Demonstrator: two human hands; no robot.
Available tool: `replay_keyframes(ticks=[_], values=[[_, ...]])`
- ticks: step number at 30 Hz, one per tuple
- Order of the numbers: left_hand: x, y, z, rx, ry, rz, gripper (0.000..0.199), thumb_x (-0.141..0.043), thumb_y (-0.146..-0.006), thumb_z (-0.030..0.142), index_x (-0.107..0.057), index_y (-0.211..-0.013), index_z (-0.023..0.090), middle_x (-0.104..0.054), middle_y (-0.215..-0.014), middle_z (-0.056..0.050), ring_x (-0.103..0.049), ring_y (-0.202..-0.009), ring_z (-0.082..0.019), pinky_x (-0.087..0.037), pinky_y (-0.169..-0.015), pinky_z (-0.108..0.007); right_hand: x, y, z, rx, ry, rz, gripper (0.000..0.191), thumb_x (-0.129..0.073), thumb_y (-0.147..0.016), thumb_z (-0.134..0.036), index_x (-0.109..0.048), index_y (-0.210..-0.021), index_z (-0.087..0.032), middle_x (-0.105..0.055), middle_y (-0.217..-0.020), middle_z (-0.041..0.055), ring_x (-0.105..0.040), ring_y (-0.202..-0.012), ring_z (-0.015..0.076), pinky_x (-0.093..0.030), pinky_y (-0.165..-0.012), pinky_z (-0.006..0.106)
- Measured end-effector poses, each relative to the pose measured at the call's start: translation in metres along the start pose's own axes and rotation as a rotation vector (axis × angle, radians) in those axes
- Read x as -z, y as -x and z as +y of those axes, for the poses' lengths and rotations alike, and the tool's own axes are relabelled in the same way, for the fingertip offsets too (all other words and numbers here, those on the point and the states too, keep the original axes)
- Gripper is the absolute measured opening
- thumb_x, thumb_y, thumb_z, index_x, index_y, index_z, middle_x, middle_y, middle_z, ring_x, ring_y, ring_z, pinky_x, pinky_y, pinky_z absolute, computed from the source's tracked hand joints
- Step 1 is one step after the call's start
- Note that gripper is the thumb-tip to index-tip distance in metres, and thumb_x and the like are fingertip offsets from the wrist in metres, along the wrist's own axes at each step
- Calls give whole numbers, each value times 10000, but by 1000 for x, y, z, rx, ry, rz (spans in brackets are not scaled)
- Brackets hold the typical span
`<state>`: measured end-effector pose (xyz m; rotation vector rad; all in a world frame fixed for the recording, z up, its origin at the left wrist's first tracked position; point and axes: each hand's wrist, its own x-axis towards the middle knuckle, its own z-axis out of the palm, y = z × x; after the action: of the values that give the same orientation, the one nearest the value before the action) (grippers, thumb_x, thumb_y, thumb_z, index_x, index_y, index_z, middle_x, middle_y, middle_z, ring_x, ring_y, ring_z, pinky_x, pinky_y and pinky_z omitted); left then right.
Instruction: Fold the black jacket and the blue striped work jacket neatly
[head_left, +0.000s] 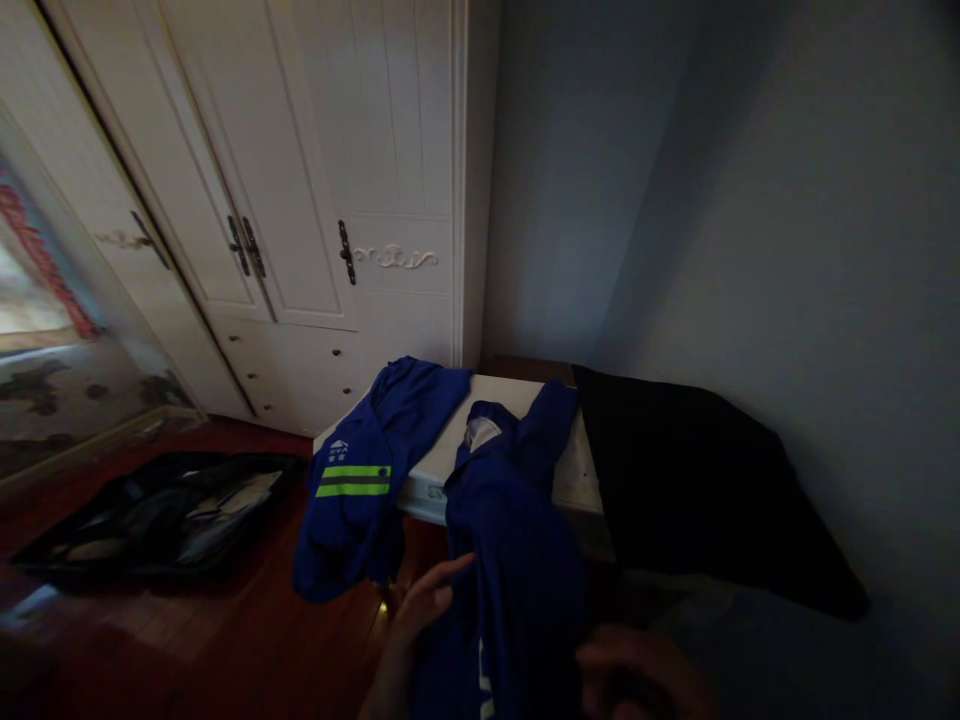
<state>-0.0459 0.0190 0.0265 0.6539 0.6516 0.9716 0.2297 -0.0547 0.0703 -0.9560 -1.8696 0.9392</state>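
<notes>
A dark blue garment [517, 540] hangs over the front edge of a white table [514, 390] toward me, a pale patch showing at its collar and white lettering near the bottom. My left hand [431, 605] is at its left side, index finger stretched out against the cloth, thumb apart. On the garment's lower right is my right hand [637, 665], dark and blurred; its fingers look bent, but their grip is unclear. To the left, a second blue garment [420, 410] with a yellow-green and grey striped band drapes over the table edge.
Black cloth [690, 480] covers the table's right part, beside the grey wall. An open black suitcase [161, 515] with items inside lies on the reddish floor [247, 640] at left. A white wardrobe [405, 150] with dark handles stands behind.
</notes>
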Motion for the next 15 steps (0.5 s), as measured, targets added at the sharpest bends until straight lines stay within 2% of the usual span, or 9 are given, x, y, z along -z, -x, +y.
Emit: replay_keyframes(ticks=[3,5,6,8,11,13,15], values=[[1,5,-18,40,-77,83,453,-879,-549,412,-790,-943,208,-741,-1030,-102,-691,-935,-286,-503,-946,-424,4,-10,-9,35,8,338,289,-583,-920,-373,-652,-1187,-287,-705,-856,49,-682,-771,158,-559,-740,258],[-3,12,-27,68,-135,108,470,-875,-549,433,-782,-964,233,-738,-1041,-86,-684,-941,-278,-514,-909,-411,6,-29,-19,-10,53,454,303,-577,-927,-328,-618,-1225,-297,-700,-989,60,-685,-902,173,-564,-807,278],[-7,16,-30,84,-181,104,484,-877,-541,438,-778,-970,237,-734,-1056,-83,-675,-970,-280,-512,-912,-404,6,-43,-24,-20,86,460,322,-571,-931,-329,-601,-1249,-288,-689,-1067,72,-677,-973,182,-558,-857,297],[-17,24,-29,124,-278,71,502,-881,-527,436,-773,-970,227,-726,-1077,-85,-657,-1020,-288,-507,-927,-392,3,-80,-33,21,181,355,383,-568,-929,-364,-573,-1293,-244,-636,-1227,113,-629,-1119,211,-517,-974,354],[-31,33,-21,172,-396,40,461,-842,-582,387,-760,-1008,232,-716,-1110,-71,-646,-1047,-282,-507,-940,-373,-10,-142,-34,106,443,10,602,-642,-872,-411,-494,-1411,-188,-462,-1463,155,-438,-1363,259,-362,-1146,437],[-35,37,-14,200,-463,72,446,-808,-611,331,-748,-1046,253,-710,-1132,-54,-647,-1052,-278,-511,-940,-368,-21,-176,-26,59,681,-187,852,-766,-758,-431,-418,-1476,-134,-337,-1544,205,-296,-1447,329,-222,-1200,525],[-33,39,-9,201,-499,122,475,-795,-608,303,-737,-1079,265,-704,-1155,-49,-645,-1065,-287,-514,-944,-379,-31,-197,-15,-43,890,-324,1007,-839,-668,-417,-370,-1502,-103,-287,-1556,249,-236,-1459,396,-127,-1187,615]])
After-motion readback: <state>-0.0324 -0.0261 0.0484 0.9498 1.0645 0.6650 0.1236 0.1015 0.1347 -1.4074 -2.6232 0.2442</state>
